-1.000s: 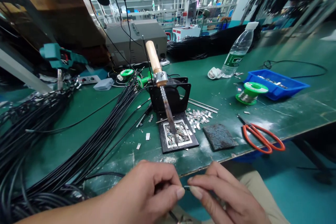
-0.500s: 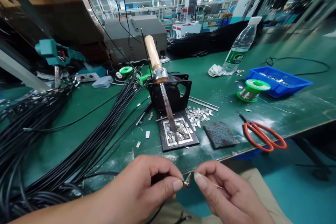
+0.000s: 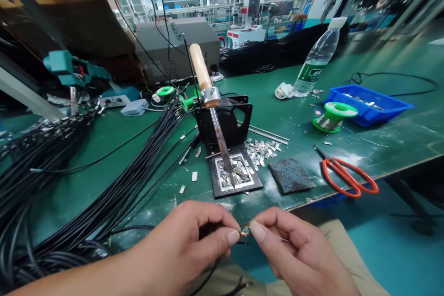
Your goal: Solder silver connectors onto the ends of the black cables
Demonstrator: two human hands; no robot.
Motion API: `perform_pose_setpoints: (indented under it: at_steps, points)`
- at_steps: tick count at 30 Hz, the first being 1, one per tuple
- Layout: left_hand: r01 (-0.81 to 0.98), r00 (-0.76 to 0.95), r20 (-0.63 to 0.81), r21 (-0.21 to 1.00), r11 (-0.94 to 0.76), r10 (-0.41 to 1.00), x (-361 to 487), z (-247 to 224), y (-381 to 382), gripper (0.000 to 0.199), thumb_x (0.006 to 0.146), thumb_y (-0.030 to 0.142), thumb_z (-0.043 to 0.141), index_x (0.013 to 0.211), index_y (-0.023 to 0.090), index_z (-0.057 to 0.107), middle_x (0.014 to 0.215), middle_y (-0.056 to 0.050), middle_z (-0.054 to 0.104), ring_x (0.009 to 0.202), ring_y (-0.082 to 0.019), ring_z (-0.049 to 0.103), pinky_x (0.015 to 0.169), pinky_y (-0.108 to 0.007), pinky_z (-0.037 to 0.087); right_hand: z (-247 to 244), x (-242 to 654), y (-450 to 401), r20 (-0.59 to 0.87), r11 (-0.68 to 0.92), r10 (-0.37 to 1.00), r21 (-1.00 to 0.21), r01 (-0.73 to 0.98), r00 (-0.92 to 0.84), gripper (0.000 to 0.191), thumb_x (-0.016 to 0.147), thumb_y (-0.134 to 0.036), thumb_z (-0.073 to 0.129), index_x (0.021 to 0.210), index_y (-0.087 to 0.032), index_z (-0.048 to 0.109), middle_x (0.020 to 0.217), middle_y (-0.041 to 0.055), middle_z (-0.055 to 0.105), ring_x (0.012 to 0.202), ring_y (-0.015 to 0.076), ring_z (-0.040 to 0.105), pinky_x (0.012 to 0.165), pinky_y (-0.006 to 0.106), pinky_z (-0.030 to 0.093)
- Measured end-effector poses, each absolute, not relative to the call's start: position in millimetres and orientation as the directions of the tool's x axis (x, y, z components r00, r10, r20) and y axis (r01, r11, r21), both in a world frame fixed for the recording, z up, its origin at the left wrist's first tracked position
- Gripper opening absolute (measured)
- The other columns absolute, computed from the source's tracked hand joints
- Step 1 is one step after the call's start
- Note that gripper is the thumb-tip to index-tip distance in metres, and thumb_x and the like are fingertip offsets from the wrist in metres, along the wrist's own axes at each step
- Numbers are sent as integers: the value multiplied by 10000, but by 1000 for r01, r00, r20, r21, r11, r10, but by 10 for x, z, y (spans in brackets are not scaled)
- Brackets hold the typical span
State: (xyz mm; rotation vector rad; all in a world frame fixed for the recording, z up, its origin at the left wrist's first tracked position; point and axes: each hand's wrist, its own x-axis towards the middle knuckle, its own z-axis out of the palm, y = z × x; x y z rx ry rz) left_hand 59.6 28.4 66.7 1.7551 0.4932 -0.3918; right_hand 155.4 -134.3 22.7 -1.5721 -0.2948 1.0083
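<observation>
My left hand [image 3: 197,240] pinches the stripped end of a black cable [image 3: 208,280], whose small coloured wires [image 3: 245,231] show between my fingertips. Close beside it, my right hand [image 3: 294,245] has thumb and index finger pressed together at the tips of those wires. Both hands are just in front of the table edge, above my lap. Beyond them a soldering iron [image 3: 219,136] with a wooden handle leans down over a black fan, its tip over a framed tray [image 3: 224,189] of small metal pieces.
A dark sponge pad [image 3: 291,175], red-handled scissors [image 3: 347,173], a solder spool [image 3: 328,123], a blue bin [image 3: 388,113] and a water bottle [image 3: 315,62] stand on the right. Black cables [image 3: 132,166] cover the left side. Loose metal pieces [image 3: 263,150] lie beside the fan.
My right hand has moved left, so its fingertips are closer to my left fingertips and now meet the wires. Both hands are slightly higher in the view.
</observation>
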Motion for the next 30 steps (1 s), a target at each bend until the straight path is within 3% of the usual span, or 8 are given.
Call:
perform_pose_setpoints:
  at_steps: [5, 12, 21, 30]
  points:
    - [543, 839, -528, 825, -158, 129, 608, 645, 260, 262, 909, 389, 605, 842, 143, 668, 640, 61, 428, 625, -76, 349, 560, -177, 295, 165, 1541, -1355, -425, -294, 664, -905, -307, 616, 550, 752, -660, 707, 767, -120, 602, 610, -55, 288, 574, 51, 226, 547, 215, 144]
    - [542, 840, -521, 816, -199, 151, 609, 637, 275, 347, 920, 456, 564, 887, 148, 721, 774, 5, 587, 748, -115, 465, 668, -203, 369, 147, 1522, -1335, -418, -289, 639, -908, -301, 646, 510, 760, -627, 694, 737, -131, 577, 611, -56, 282, 580, 56, 212, 553, 216, 139]
    - [524, 830, -532, 847, 90, 167, 612, 587, 199, 284, 732, 354, 803, 853, 125, 685, 702, 41, 556, 673, -85, 421, 606, -175, 330, 141, 1457, -1318, -393, -261, 618, -920, -294, 681, 479, 773, -595, 680, 701, -143, 540, 606, -58, 273, 581, 59, 200, 564, 228, 134]
    - [482, 851, -477, 876, 36, 219, 577, 554, 186, 228, 781, 337, 766, 813, 123, 694, 677, 35, 536, 661, -88, 406, 593, -185, 313, 126, 1431, -1329, -360, -264, 609, -932, -248, 706, 461, 789, -580, 673, 702, -135, 594, 635, -29, 353, 604, 68, 265, 558, 216, 170]
